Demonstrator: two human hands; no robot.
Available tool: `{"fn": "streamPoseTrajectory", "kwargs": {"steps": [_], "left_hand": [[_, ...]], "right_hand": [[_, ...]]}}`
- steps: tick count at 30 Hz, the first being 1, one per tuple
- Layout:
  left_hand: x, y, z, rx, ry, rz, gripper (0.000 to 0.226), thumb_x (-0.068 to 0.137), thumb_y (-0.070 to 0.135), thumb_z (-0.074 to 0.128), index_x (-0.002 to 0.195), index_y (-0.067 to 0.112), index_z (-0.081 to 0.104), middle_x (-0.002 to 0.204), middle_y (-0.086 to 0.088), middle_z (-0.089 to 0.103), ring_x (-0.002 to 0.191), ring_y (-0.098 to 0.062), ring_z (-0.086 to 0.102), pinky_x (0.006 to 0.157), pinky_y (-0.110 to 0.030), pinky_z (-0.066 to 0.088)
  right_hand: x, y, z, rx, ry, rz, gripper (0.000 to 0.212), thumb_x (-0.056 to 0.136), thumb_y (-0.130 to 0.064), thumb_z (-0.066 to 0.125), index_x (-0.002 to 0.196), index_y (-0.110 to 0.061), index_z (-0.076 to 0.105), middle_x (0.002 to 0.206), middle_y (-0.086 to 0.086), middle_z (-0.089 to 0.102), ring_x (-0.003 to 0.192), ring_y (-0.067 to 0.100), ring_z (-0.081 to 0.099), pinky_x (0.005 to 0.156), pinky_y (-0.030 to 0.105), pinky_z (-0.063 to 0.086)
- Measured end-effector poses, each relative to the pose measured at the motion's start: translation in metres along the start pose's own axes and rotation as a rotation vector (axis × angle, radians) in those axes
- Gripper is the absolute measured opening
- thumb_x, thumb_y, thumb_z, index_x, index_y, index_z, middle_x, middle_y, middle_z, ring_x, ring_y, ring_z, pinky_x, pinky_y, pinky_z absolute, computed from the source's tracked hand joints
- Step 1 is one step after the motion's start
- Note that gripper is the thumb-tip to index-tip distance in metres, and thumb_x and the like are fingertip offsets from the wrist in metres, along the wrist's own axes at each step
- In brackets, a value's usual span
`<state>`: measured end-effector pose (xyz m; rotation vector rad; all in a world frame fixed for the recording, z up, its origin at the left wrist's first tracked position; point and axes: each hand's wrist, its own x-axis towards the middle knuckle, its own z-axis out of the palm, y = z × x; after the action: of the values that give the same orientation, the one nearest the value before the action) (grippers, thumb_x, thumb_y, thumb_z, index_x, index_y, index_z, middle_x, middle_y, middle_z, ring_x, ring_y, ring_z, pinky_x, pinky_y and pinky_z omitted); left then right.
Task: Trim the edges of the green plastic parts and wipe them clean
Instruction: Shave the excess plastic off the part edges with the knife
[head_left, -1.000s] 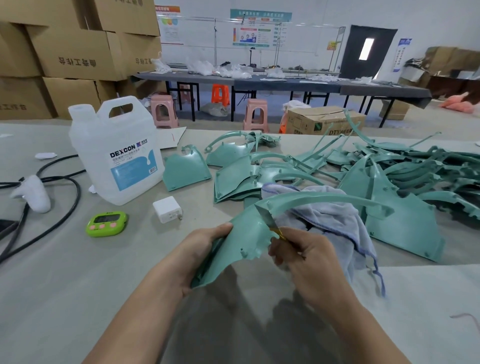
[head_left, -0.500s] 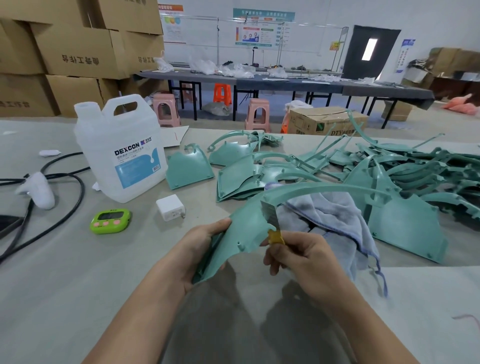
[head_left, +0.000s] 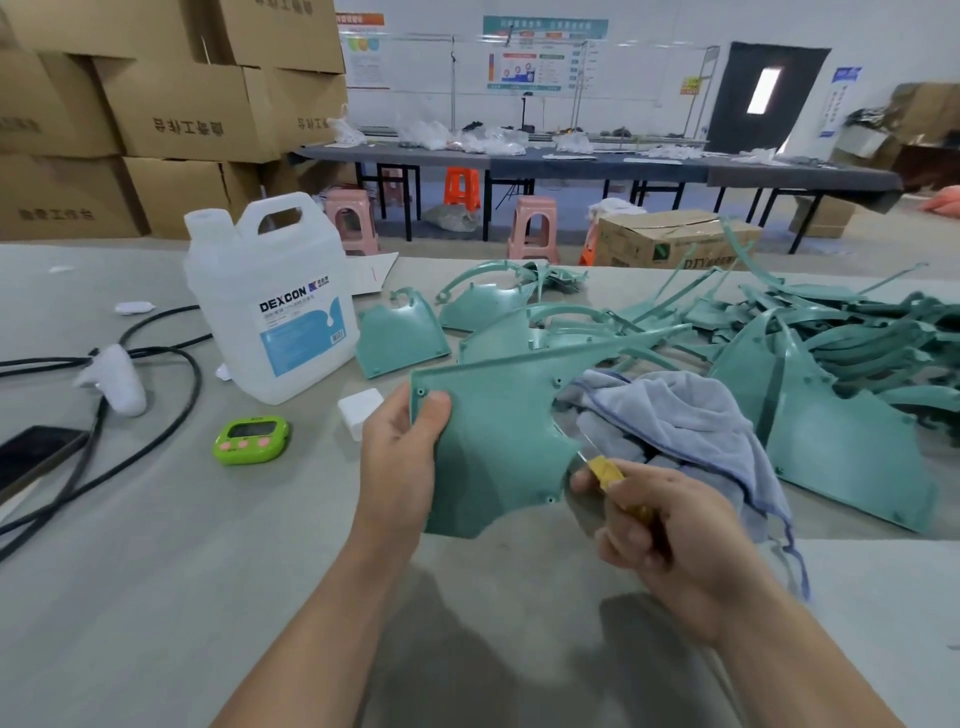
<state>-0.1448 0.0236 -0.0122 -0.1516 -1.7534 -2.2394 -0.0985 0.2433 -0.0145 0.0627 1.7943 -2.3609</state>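
Observation:
My left hand (head_left: 402, 457) grips a flat green plastic part (head_left: 493, 436) by its left edge, thumb on its face, holding it up above the table with its broad side toward me. My right hand (head_left: 670, 525) grips a small yellow-handled knife (head_left: 610, 473); its thin blade touches the part's right edge near a notch. A grey-blue cloth (head_left: 675, 415) lies crumpled just behind the part. Several more green parts (head_left: 810, 364) are piled across the right and back of the table.
A white DEXCON jug (head_left: 270, 306) stands at the left, with a white charger block (head_left: 361, 410), a green timer (head_left: 252, 439), black cables (head_left: 171, 395), a white controller (head_left: 117, 382) and a phone (head_left: 31, 457) near it. Grey table surface (head_left: 156, 571) lies in front.
My left hand has turned the green part so its flat face now points toward me. My right hand has shifted to the part's right edge with the knife blade against it.

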Motion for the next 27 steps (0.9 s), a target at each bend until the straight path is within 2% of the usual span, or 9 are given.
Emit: {"fn": "streamPoseTrajectory", "kwargs": {"steps": [4, 6, 9, 12, 15, 19, 22, 25, 27], "left_hand": [[-0.004, -0.003, 0.001, 0.281, 0.023, 0.215, 0.025, 0.097, 0.041, 0.050, 0.083, 0.034, 0.069, 0.075, 0.017, 0.068, 0.068, 0.000, 0.057, 0.060, -0.012, 0.043], [-0.007, -0.004, 0.001, 0.382, 0.047, 0.300, 0.025, 0.096, 0.043, 0.052, 0.075, 0.037, 0.063, 0.065, 0.021, 0.059, 0.060, 0.003, 0.047, 0.054, -0.012, 0.036], [-0.004, -0.002, 0.001, 0.358, 0.055, 0.277, 0.006, 0.087, 0.034, 0.065, 0.091, 0.031, 0.069, 0.071, 0.015, 0.065, 0.063, 0.001, 0.055, 0.060, -0.020, 0.045], [-0.006, 0.002, 0.001, 0.408, 0.035, 0.284, 0.045, 0.075, 0.011, 0.078, 0.108, 0.039, 0.065, 0.095, 0.019, 0.071, 0.088, -0.002, 0.070, 0.076, -0.021, 0.057], [-0.009, 0.004, 0.002, 0.714, -0.027, 0.543, 0.056, 0.064, 0.003, 0.085, 0.103, 0.034, 0.059, 0.114, 0.018, 0.065, 0.113, -0.008, 0.062, 0.097, -0.032, 0.052], [-0.012, 0.002, 0.008, 0.900, -0.171, 0.636, 0.040, 0.061, 0.003, 0.090, 0.087, 0.030, 0.076, 0.092, 0.019, 0.073, 0.091, -0.004, 0.065, 0.092, -0.035, 0.048], [-0.016, -0.004, 0.010, 0.962, -0.148, 0.602, 0.041, 0.054, -0.010, 0.086, 0.074, 0.024, 0.078, 0.081, 0.016, 0.075, 0.081, -0.007, 0.067, 0.097, -0.022, 0.039], [-0.016, -0.006, 0.010, 0.962, -0.091, 0.649, 0.040, 0.054, -0.013, 0.085, 0.074, 0.021, 0.079, 0.080, 0.013, 0.075, 0.081, -0.006, 0.066, 0.096, -0.021, 0.037], [-0.016, -0.004, 0.009, 0.935, -0.064, 0.672, 0.038, 0.056, -0.013, 0.085, 0.074, 0.020, 0.079, 0.080, 0.013, 0.075, 0.081, -0.005, 0.064, 0.093, -0.024, 0.039]], "right_hand": [[-0.002, -0.003, -0.002, -0.013, -0.019, 0.020, 0.033, 0.095, -0.008, 0.045, 0.078, -0.005, 0.073, 0.052, 0.005, 0.025, 0.043, 0.015, 0.011, 0.050, 0.029, 0.020], [-0.002, -0.004, -0.003, 0.004, -0.014, 0.024, 0.035, 0.100, -0.015, 0.048, 0.075, -0.006, 0.071, 0.051, 0.005, 0.024, 0.042, 0.015, 0.012, 0.047, 0.028, 0.023], [0.000, -0.003, -0.004, -0.001, 0.046, 0.010, 0.036, 0.102, -0.016, 0.048, 0.074, -0.006, 0.069, 0.051, 0.005, 0.025, 0.042, 0.014, 0.012, 0.049, 0.029, 0.019], [0.004, 0.001, -0.004, -0.048, 0.120, -0.011, 0.034, 0.103, -0.014, 0.049, 0.076, -0.003, 0.065, 0.049, 0.005, 0.029, 0.040, 0.013, 0.016, 0.050, 0.030, 0.016], [0.008, 0.005, -0.001, -0.200, 0.176, -0.089, 0.035, 0.102, -0.010, 0.053, 0.071, -0.005, 0.067, 0.046, 0.004, 0.034, 0.038, 0.011, 0.025, 0.041, 0.022, 0.021], [0.009, 0.010, -0.001, -0.481, 0.274, -0.268, 0.039, 0.093, -0.003, 0.062, 0.055, -0.010, 0.058, 0.048, -0.004, 0.043, 0.048, 0.011, 0.033, 0.049, 0.027, 0.028], [0.007, 0.009, -0.005, -0.566, 0.302, -0.434, 0.033, 0.091, -0.004, 0.060, 0.060, -0.005, 0.050, 0.054, -0.003, 0.042, 0.056, 0.010, 0.033, 0.053, 0.030, 0.026], [0.006, 0.008, -0.006, -0.489, 0.249, -0.453, 0.026, 0.081, -0.007, 0.058, 0.059, -0.011, 0.044, 0.057, -0.004, 0.036, 0.061, 0.013, 0.028, 0.056, 0.038, 0.021], [0.007, 0.009, -0.003, -0.541, 0.158, -0.409, 0.020, 0.081, -0.011, 0.062, 0.062, -0.013, 0.055, 0.053, -0.013, 0.042, 0.055, 0.008, 0.031, 0.054, 0.029, 0.027]]}}
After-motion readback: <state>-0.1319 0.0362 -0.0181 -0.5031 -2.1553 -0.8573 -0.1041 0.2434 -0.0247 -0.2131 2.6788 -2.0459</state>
